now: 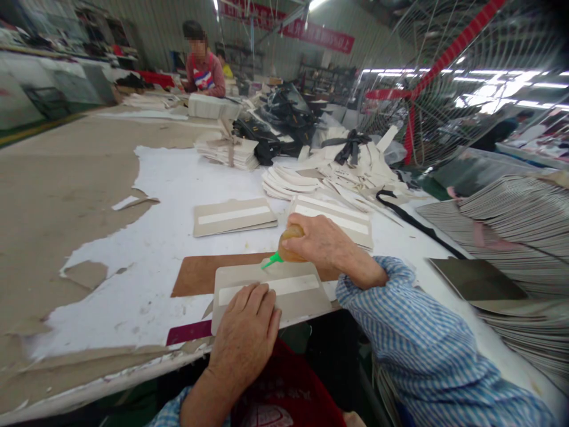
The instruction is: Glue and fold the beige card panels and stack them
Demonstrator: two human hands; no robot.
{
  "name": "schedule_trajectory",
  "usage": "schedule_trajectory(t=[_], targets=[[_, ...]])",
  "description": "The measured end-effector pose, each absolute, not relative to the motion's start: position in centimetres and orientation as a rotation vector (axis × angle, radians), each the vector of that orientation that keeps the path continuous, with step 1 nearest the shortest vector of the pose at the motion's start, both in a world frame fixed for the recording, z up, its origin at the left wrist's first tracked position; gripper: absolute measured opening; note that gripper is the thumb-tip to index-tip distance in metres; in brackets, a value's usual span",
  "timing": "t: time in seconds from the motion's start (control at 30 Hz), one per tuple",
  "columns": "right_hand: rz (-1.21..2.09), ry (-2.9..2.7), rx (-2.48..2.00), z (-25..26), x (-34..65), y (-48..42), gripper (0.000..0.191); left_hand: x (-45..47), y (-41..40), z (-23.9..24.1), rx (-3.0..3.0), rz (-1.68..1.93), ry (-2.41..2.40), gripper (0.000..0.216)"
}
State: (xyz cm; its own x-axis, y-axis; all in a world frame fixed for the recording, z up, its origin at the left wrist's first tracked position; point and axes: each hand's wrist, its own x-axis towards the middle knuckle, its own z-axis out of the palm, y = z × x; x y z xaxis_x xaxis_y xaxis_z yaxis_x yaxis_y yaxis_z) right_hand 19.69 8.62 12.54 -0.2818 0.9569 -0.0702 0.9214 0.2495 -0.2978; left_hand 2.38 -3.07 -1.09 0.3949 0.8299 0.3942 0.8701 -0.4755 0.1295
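Note:
My right hand (322,240) is closed round a small amber glue bottle (290,243) whose green nozzle (272,261) points down-left onto a beige panel (291,299). A white strip (288,286) runs across that panel. My left hand (246,326) lies flat on the panel's near left part, fingers stretched out and together. The panel rests on a brown board (198,274) at the table's near edge.
Two more beige panels with white strips (233,216) (342,216) lie just beyond. Piles of cut white pieces (288,181) and black bags (284,118) sit further back. A tall fanned stack of panels (524,219) fills the right. Another person (202,65) works at the far end.

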Motion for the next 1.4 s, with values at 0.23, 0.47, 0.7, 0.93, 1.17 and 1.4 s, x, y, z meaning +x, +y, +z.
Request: schedule_trajectory(t=[0.23, 0.47, 0.7, 0.93, 1.17, 1.4], targets=[[0.423, -2.332, -1.919, 13.1, 21.7, 8.5, 0.017, 2.4, -3.1, -1.0, -2.54, -0.648, -1.525, 0.029], [0.428, -2.316, -1.911, 13.1, 21.3, 8.3, 0.017, 2.2, -3.1, -1.3, -2.545, -0.614, -1.547, 0.03], [0.419, -2.263, -1.98, 12.8, 23.5, 8.4, 0.016, 2.2, -2.9, -1.2, -2.532, -0.628, -1.501, 0.029], [0.439, -2.16, -2.074, 12.3, 26.5, 8.3, 0.015, 2.1, -2.7, -1.3, -2.528, -0.639, -1.466, 0.029], [0.447, -2.118, -2.073, 12.4, 28.5, 7.9, 0.014, 2.0, -2.8, -1.4, -2.533, -0.63, -1.459, 0.03], [0.518, -2.071, -2.044, 12.0, 28.8, 7.9, 0.014, 2.0, -2.8, -1.4, -2.529, -0.641, -1.46, 0.029]])
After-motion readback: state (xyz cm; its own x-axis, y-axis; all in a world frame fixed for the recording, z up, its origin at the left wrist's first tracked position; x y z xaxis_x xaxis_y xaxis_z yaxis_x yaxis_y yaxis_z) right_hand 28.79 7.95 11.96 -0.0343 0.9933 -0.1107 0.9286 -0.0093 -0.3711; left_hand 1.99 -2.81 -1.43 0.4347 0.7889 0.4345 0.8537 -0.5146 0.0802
